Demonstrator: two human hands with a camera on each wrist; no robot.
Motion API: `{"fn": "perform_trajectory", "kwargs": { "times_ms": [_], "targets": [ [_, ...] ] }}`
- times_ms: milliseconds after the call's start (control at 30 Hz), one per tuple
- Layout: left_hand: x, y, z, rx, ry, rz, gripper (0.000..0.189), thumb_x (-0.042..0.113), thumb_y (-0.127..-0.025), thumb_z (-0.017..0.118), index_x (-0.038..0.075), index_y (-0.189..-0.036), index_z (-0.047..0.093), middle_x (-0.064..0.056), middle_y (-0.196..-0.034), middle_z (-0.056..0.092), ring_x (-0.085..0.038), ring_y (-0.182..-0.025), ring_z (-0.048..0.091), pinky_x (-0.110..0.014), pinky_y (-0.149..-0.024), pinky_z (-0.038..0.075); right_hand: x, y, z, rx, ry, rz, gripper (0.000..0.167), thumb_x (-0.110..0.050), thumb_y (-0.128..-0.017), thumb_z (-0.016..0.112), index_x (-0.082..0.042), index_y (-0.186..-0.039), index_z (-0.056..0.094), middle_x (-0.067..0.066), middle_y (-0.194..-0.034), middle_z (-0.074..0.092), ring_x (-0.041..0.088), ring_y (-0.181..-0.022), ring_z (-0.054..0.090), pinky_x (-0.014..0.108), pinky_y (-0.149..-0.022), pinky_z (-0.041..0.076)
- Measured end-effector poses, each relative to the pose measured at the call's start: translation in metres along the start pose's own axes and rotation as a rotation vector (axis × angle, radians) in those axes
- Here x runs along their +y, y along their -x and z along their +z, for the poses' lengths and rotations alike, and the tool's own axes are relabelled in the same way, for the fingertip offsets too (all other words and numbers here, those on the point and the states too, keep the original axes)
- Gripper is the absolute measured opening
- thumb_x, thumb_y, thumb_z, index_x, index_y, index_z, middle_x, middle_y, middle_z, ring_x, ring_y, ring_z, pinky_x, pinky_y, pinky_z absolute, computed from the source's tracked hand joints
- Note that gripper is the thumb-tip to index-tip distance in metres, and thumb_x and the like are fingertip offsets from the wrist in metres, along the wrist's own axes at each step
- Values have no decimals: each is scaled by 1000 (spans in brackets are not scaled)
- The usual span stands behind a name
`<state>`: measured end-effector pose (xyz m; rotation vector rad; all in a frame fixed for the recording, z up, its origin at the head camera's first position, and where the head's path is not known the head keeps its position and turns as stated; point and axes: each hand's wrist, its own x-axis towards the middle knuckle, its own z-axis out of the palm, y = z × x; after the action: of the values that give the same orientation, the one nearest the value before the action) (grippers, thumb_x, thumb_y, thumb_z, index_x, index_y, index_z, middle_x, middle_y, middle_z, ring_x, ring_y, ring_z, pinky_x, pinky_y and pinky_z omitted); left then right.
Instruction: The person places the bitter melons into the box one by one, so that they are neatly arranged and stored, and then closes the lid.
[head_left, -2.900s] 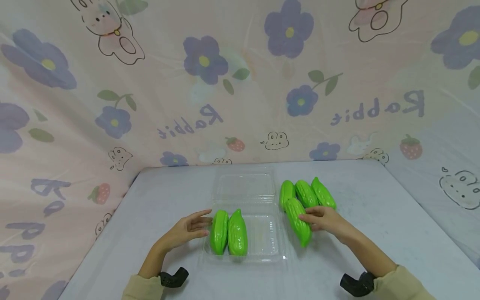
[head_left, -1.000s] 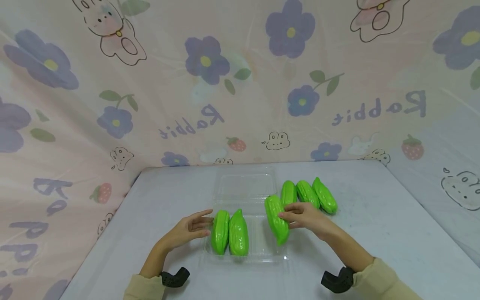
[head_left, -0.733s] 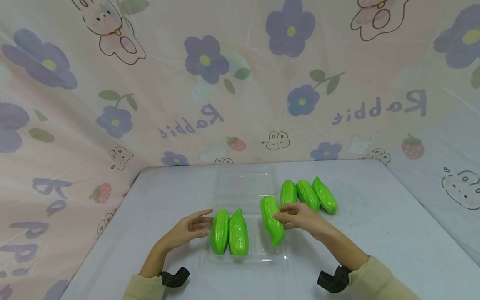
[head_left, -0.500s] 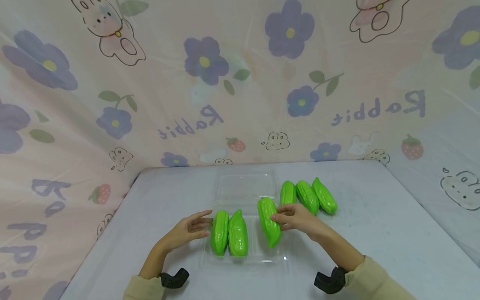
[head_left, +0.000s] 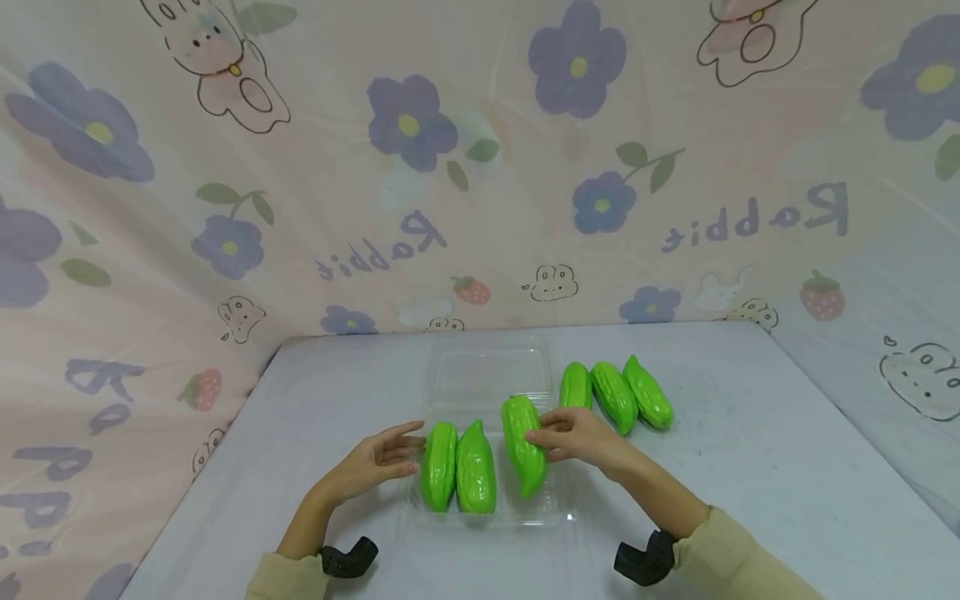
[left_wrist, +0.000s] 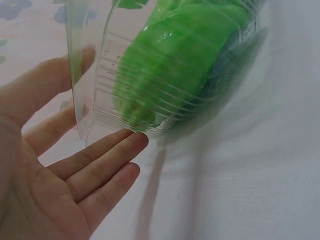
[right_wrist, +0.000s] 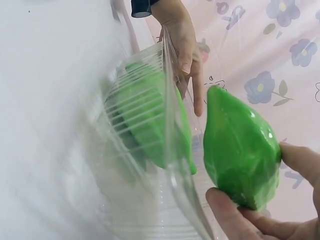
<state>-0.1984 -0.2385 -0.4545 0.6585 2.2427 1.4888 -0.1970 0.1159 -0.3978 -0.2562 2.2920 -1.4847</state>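
Observation:
My right hand (head_left: 581, 437) pinches a glossy green toy bitter melon (head_left: 522, 446) between thumb and fingers, above the right part of a clear plastic clamshell box (head_left: 558, 492). In the right wrist view this bitter melon (right_wrist: 240, 150) hangs apart from the box wall, its pointed end free. Two more bitter melons, one at the left (head_left: 438, 467) and one beside it (head_left: 476, 468), lie side by side in the box. My left hand (head_left: 375, 458) is at the box's left side, its fingers extended; in the left wrist view the fingertips (left_wrist: 137, 142) meet the ribbed wall.
Three more bitter melons (head_left: 615, 396) lie on the white table to the right of the box, the nearest partly behind my right hand. The box's lid (head_left: 491, 375) lies folded back behind it. A printed rabbit-and-flower cloth (head_left: 495, 208) hangs behind the table.
My right hand has carried the bitter melon leftward from beside the others on the table to above the box. My left hand has stayed in place.

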Motion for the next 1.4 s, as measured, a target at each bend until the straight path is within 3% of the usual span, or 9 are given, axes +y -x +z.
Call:
{"fn": "perform_trajectory", "kwargs": {
  "times_ms": [433,667,900,1133,1400],
  "targets": [
    [0,0,-1,-2,-5,-7,69,22,-96,60,1,-151,25,-30,-145,44,-47,-133,44,-45,-107,46,-2,-7,14,-13,7,-8,66,-29,-87,73,17,-127,49,25,-110,65,18,-83,71,36,-77,62],
    [0,0,-1,-3,-6,-2,69,21,-96,61,1,-151,25,-30,-145,44,-47,-133,45,-41,-106,48,0,-9,23,-7,55,-29,59,-25,-86,74,18,-120,53,21,-101,63,13,-73,68,35,-72,62],
    [1,0,0,3,-20,-4,69,22,-95,61,1,-151,26,-29,-145,45,-47,-133,46,-42,-107,47,3,-12,28,44,98,-6,60,-25,-83,76,19,-119,54,23,-98,69,20,-67,72,33,-69,61],
    [-1,-1,-1,1,-19,9,69,21,-96,61,2,-151,26,-29,-145,45,-47,-133,46,-42,-107,47,3,-15,29,42,117,-38,53,-22,-82,77,18,-111,58,23,-91,72,23,-63,72,33,-64,62],
    [-2,-1,0,-2,-7,9,69,21,-95,61,1,-151,25,-30,-145,44,-47,-132,46,-36,-105,50,-1,-15,33,57,147,-7,53,-22,-81,78,18,-110,59,24,-92,71,26,-60,71,34,-58,61]
  ]
}}
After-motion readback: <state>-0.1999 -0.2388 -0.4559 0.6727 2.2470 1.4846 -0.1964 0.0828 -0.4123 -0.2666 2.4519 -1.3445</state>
